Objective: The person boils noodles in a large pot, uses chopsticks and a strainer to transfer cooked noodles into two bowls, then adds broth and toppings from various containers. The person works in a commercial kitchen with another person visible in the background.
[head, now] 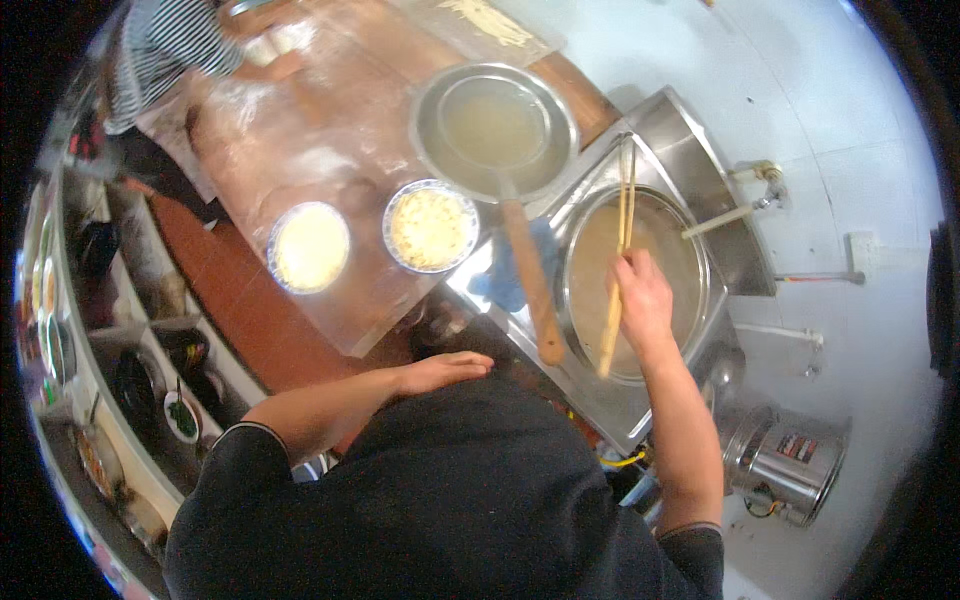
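My right hand (643, 294) is closed around a pair of long wooden chopsticks (625, 217), above a big round pot of cloudy liquid (592, 262) set in a steel stove top. Against my front rests my left hand (448, 372), empty, with its fingers extended. A wooden-handled tool (534, 281) lies between the pot and the table, its far end reaching a wide metal basin (427, 142) of cloudy liquid. A blue cloth (504, 274) is under the handle. Two bowls of pale food, a nearer one (431, 226) and a left one (309, 247), stand on the table.
A floured wooden table (360, 150) stretches ahead, where a person in a striped top (176, 52) works at the far left. A faucet (724, 221) reaches over the pot's right rim. Shelving with dishes (142, 360) stands left; a steel canister (787, 457) is at right.
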The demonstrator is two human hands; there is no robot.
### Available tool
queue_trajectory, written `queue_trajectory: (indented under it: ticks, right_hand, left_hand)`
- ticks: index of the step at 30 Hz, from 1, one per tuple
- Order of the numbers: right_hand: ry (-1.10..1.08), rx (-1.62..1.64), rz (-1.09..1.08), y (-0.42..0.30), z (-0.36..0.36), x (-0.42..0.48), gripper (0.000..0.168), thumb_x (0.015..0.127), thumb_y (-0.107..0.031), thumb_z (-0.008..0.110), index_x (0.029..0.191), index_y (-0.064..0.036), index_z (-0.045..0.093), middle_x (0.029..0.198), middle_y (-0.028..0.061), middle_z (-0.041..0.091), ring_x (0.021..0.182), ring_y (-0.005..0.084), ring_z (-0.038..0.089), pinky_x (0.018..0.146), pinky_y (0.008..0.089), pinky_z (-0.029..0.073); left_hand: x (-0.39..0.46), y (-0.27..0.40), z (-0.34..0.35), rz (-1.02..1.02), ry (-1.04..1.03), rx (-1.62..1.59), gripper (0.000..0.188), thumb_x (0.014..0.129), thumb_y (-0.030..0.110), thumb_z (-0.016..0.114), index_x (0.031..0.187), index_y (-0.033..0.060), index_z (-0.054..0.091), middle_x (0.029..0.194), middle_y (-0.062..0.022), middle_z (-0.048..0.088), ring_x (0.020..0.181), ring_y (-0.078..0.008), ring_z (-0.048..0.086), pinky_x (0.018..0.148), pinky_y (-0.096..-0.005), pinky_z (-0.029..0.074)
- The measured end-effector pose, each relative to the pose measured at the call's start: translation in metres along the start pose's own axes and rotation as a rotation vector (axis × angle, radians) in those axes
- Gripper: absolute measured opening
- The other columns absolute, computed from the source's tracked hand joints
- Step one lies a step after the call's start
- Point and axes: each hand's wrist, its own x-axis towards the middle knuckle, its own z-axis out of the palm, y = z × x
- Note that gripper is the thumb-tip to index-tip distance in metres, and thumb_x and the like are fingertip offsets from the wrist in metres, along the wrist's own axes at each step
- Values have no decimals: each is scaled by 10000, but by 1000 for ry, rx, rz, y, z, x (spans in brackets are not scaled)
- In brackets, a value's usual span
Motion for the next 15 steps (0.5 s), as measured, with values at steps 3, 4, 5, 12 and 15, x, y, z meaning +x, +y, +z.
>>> queue_trajectory:
  ticks: [3, 4, 5, 12, 15]
  right_hand:
    - [-181, -164, -47, 5, 47, 19, 124, 765, -106, 536, 880, -60, 545, 954, 111, 487, 906, 292, 527, 686, 401, 496]
    - [-239, -196, -33, 11, 61, 24, 116, 767, -111, 534, 870, -58, 543, 955, 111, 474, 916, 291, 518, 692, 407, 497]
    - [-251, -215, -59, 13, 76, 25, 112, 769, -108, 530, 869, -59, 546, 960, 110, 468, 930, 290, 511, 696, 408, 501]
    - [-363, -187, -242, 11, 78, 40, 96, 761, -100, 522, 838, -59, 563, 937, 103, 447, 983, 281, 477, 686, 390, 516]
    - [-372, -206, -319, 15, 81, 35, 90, 756, -95, 525, 832, -67, 564, 948, 92, 458, 963, 283, 491, 674, 383, 513]
  left_hand:
    - [-56, 21, 10, -124, -82, -281, 679, 893, 517, 418, 1356, 42, 275, 1368, -154, 322, 1247, -268, 340, 1023, -375, 296]
    - [-73, 27, 13, -152, -86, -363, 682, 896, 521, 401, 1368, 50, 253, 1381, -148, 305, 1257, -269, 326, 1031, -376, 283]
    - [-92, 34, 14, -167, -91, -412, 686, 900, 525, 385, 1379, 58, 231, 1395, -142, 288, 1267, -269, 311, 1039, -378, 270]
    - [-162, -8, 5, -390, 19, -294, 673, 875, 494, 475, 1373, 77, 296, 1343, -124, 389, 1193, -242, 418, 978, -374, 339]
    - [-168, -69, -27, -355, 275, -508, 491, 841, 249, 613, 1263, 54, 453, 1191, -72, 537, 1109, -193, 492, 925, -360, 397]
